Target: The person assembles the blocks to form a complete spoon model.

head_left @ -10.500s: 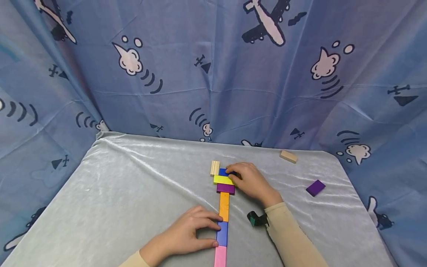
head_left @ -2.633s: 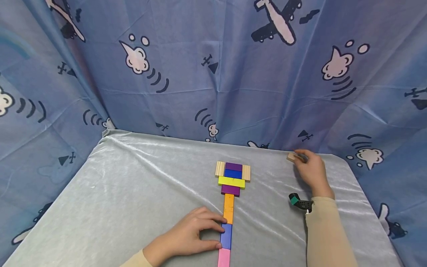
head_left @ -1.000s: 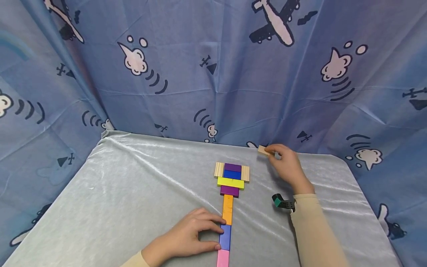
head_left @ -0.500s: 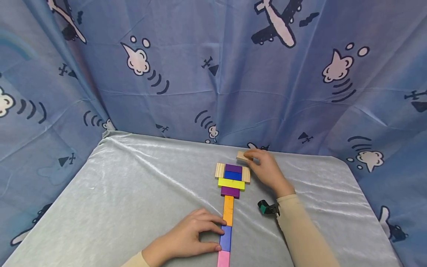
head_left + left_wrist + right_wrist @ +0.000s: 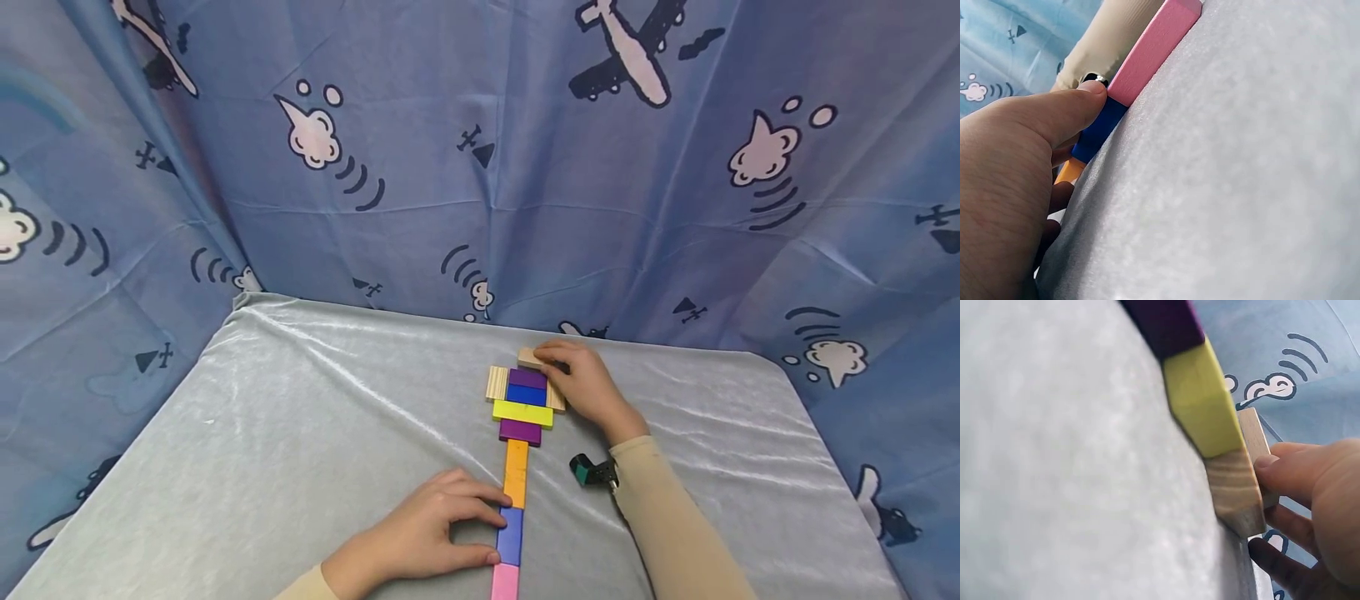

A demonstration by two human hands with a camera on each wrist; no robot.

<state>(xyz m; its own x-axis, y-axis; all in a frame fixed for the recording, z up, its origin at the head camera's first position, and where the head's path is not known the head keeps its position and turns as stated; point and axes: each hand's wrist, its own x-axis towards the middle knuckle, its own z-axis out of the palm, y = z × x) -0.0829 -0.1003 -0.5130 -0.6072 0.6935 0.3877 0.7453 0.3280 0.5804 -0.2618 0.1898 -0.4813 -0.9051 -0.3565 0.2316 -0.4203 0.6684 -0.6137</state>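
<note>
In the head view my right hand [image 5: 581, 383] pinches a plain wooden block [image 5: 528, 358] between thumb and fingers, at the far end of a line of blocks. Just below it lies a purple block [image 5: 528, 378] above a dark blue block [image 5: 527, 395], flanked by a left wooden block [image 5: 497, 383] and a right wooden block [image 5: 1235, 490], the latter partly behind my hand. My left hand [image 5: 435, 525] rests beside the row, relaxed fingertips at the left edges of the orange block [image 5: 516, 475] and lighter blue block [image 5: 510, 537]. Its thumb touches near the pink block [image 5: 1154, 53].
A yellow block [image 5: 522, 413] and a second purple block [image 5: 520, 432] lie across the row above the orange one. Grey velvety cloth [image 5: 300, 450] covers the table. A blue patterned curtain [image 5: 405, 150] hangs behind it. A black wrist mount [image 5: 588, 472] sits by my right sleeve.
My right hand has carried the wooden block leftward from the table's far right to the top of the row. Earlier, the loose purple block and right wooden block joined the row. My left hand stays put.
</note>
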